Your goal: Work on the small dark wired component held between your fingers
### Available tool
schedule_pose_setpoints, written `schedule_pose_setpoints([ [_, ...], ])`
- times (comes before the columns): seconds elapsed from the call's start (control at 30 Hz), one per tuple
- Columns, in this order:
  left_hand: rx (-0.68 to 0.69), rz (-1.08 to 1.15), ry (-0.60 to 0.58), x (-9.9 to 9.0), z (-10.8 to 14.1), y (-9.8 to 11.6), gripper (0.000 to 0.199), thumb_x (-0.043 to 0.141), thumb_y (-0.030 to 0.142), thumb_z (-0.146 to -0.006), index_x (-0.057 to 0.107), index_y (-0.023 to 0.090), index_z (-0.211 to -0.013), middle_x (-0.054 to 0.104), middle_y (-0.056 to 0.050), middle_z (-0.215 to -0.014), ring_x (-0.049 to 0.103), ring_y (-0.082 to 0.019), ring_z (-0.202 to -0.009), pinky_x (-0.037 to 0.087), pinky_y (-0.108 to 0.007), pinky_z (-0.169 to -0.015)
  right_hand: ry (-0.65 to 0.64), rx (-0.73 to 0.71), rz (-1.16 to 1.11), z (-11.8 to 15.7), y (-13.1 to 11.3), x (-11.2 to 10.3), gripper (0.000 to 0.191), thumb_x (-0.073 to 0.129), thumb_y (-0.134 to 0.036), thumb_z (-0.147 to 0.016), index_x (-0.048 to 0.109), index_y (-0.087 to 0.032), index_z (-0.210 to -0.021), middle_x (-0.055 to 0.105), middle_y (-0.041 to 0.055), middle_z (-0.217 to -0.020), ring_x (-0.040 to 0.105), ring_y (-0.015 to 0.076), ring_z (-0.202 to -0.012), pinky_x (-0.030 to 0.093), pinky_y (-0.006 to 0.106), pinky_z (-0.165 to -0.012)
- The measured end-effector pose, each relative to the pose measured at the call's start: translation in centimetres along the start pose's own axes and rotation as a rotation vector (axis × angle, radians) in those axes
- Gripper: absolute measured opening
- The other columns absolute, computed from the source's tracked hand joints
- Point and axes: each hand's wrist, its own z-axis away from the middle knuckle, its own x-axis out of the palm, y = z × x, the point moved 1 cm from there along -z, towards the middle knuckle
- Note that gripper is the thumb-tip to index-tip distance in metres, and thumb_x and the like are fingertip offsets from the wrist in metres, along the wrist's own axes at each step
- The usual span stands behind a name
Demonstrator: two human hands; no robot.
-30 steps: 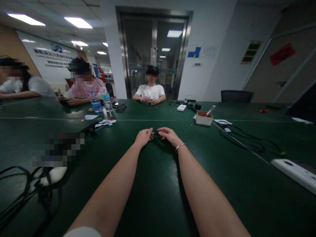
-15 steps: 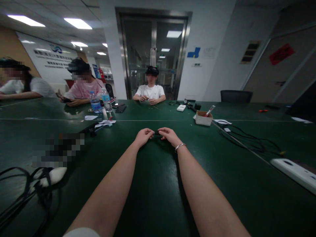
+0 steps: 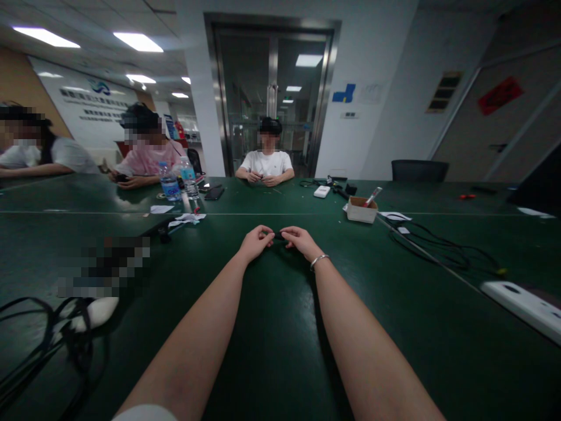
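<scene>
Both my arms reach forward over a dark green table [image 3: 280, 327]. Between my fingertips is a small, dark, narrow object [image 3: 277, 235], too small to name. My right hand [image 3: 299, 240], with a silver bangle [image 3: 319, 261] at its wrist, pinches the object's right end. At the left end, the thumb and fingertips of my left hand [image 3: 258, 242] close on it too. The fingers cover much of the object.
A small box [image 3: 362, 211] holding a pen-like item stands ahead to the right. Two water bottles [image 3: 170, 184] and a phone [image 3: 214, 192] are ahead left. Black cables [image 3: 442, 242] and a white power strip [image 3: 521, 307] lie right. Several people sit across the table.
The fingers of my left hand have shifted slightly at the object's left end. My right hand and the dark object stay almost in place.
</scene>
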Motion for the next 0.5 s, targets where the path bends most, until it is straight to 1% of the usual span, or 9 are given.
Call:
schedule_pose_setpoints([
  [0.1, 0.001, 0.017, -0.025, 0.03, -0.03, -0.06, 0.03, 0.064, 0.037, -0.075, 0.059, 0.017, -0.097, 0.066, -0.003, -0.071, 0.063, -0.015, -0.067, 0.048, -0.03, -0.071, 0.012, 0.003, 0.004, -0.11, 0.09, -0.08, 0.017, 0.07, -0.022, -0.075, 0.067, -0.015, -0.09, 0.069, 0.0029, -0.083, 0.052, 0.0035, -0.045, 0.047, 0.016, -0.045],
  [0.17, -0.015, 0.02, -0.042, 0.02, -0.04, -0.04, 0.031, 0.063, 0.038, -0.076, 0.059, 0.016, -0.097, 0.067, -0.004, -0.072, 0.063, -0.015, -0.067, 0.048, -0.03, -0.072, 0.013, -0.001, 0.007, -0.13, 0.12, -0.14, 0.018, 0.071, -0.023, -0.075, 0.067, -0.015, -0.09, 0.069, 0.003, -0.082, 0.052, 0.0037, -0.045, 0.047, 0.016, -0.045],
  [0.23, -0.031, 0.001, -0.051, 0.0, -0.05, 0.01, 0.032, 0.06, 0.043, -0.078, 0.06, 0.016, -0.095, 0.067, -0.004, -0.074, 0.062, -0.015, -0.067, 0.048, -0.03, -0.071, 0.008, -0.009, 0.002, -0.09, 0.1, -0.18, 0.018, 0.07, -0.023, -0.075, 0.067, -0.015, -0.091, 0.069, 0.0031, -0.083, 0.053, 0.0038, -0.046, 0.047, 0.016, -0.045],
  [0.3, -0.033, -0.036, -0.049, -0.03, -0.06, 0.09, 0.034, 0.054, 0.049, -0.08, 0.062, 0.016, -0.087, 0.067, -0.004, -0.072, 0.061, -0.014, -0.065, 0.047, -0.029, -0.068, -0.003, -0.015, -0.004, -0.01, 0.02, -0.2, 0.017, 0.07, -0.023, -0.076, 0.068, -0.015, -0.091, 0.069, 0.0031, -0.084, 0.053, 0.0038, -0.046, 0.047, 0.016, -0.045],
  [0.37, -0.03, -0.069, -0.047, -0.07, -0.03, 0.19, 0.041, 0.048, 0.055, -0.082, 0.062, 0.016, -0.078, 0.065, -0.003, -0.066, 0.06, -0.014, -0.061, 0.046, -0.028, -0.065, -0.019, -0.019, -0.01, 0.07, -0.07, -0.21, 0.016, 0.069, -0.022, -0.076, 0.068, -0.016, -0.091, 0.069, 0.0029, -0.085, 0.053, 0.0039, -0.047, 0.046, 0.016, -0.046],
  [0.5, -0.047, -0.096, -0.056, -0.18, 0.12, 0.39, 0.051, 0.042, 0.061, -0.081, 0.061, 0.015, -0.07, 0.062, -0.003, -0.06, 0.056, -0.013, -0.054, 0.044, -0.027, -0.06, -0.062, -0.021, -0.04, 0.21, -0.23, -0.13, 0.017, 0.068, -0.018, -0.076, 0.067, -0.015, -0.093, 0.068, 0.001, -0.077, 0.055, 0.0044, -0.047, 0.048, 0.017, -0.049],
])
